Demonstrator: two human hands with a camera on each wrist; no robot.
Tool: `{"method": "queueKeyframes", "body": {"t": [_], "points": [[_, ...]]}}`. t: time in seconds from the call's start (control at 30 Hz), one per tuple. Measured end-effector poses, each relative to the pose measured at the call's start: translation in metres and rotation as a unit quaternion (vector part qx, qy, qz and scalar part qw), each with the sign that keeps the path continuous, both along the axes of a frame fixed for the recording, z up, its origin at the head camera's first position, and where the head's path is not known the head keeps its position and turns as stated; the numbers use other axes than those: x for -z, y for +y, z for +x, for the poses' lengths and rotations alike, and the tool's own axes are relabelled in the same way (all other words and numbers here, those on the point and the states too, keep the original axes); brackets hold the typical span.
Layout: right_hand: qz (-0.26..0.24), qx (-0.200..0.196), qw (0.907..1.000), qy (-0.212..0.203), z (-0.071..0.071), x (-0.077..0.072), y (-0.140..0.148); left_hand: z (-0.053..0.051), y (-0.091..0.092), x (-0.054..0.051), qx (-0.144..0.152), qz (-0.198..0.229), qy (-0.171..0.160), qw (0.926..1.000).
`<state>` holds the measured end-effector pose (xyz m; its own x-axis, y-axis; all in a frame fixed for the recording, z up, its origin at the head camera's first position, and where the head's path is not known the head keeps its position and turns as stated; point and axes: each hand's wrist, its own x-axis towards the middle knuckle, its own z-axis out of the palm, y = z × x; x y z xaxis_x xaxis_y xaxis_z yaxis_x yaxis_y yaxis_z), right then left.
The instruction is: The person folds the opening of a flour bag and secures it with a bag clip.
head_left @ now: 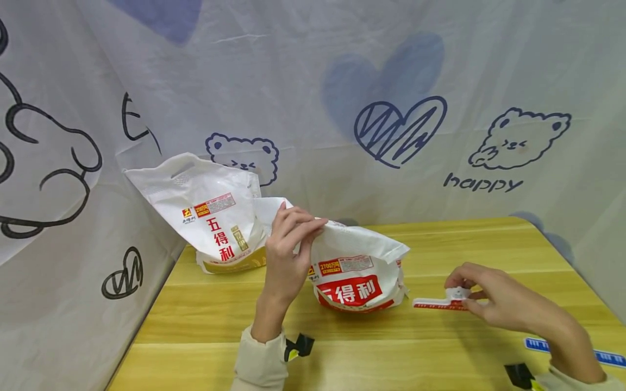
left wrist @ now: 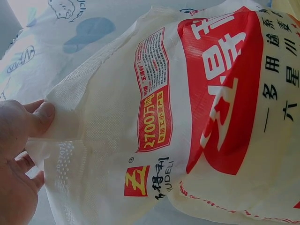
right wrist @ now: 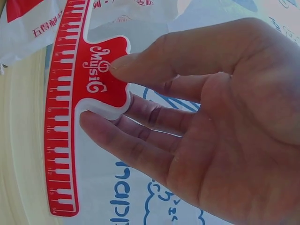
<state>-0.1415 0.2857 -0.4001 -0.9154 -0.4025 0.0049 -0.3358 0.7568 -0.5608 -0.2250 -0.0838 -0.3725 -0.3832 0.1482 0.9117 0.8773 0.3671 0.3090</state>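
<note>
A: What's there? Biggest first.

B: Pale cloth backdrop [head_left: 293, 81] with blue hearts and bear doodles, behind and left of a yellow wood-grain table [head_left: 195, 326].

A: On it?

B: Two bags. White bag with red characters and a gold base [head_left: 205, 233], far left, top leaning left. White bag with a red printed band [head_left: 347, 271], nearer, right of the first, mid-table.

A: Hands?

B: Left hand [head_left: 288, 250]: narrow, thumb and fingers pinching the red-band bag's top edge. Right hand [head_left: 499, 296]: thumb against fingers, gripping a clip's tab.

A: Clip?

B: Red-and-white clip with a long ruler-like bar [head_left: 435, 305], piano-key print, "Music" on the tab. Held over the table, near the red-band bag's right side, not touching. Can't tell if it's squeezed apart.

A: Else?

B: Blue strip with white bars [head_left: 611, 358], on the table by the right forearm, which partly hides it.
</note>
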Motion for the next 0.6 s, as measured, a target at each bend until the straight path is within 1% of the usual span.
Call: {"method": "queueKeyframes", "body": {"t": [0.2,0.43,0.6], "points": [[-0.005,0.018,0.9996,0.021,0.001,-0.0029,0.0008,0.0002,0.0004,-0.0012,0.0,-0.001,0.0,1.0],[-0.03,0.033,0.998,0.045,0.002,-0.0059,0.0001,0.0006,0.0004,-0.0005,0.001,0.001,0.004,1.0],[-0.038,0.038,0.9958,0.074,0.0025,-0.0065,0.0014,0.0003,0.0002,-0.0001,0.0,0.001,0.004,1.0]]}}
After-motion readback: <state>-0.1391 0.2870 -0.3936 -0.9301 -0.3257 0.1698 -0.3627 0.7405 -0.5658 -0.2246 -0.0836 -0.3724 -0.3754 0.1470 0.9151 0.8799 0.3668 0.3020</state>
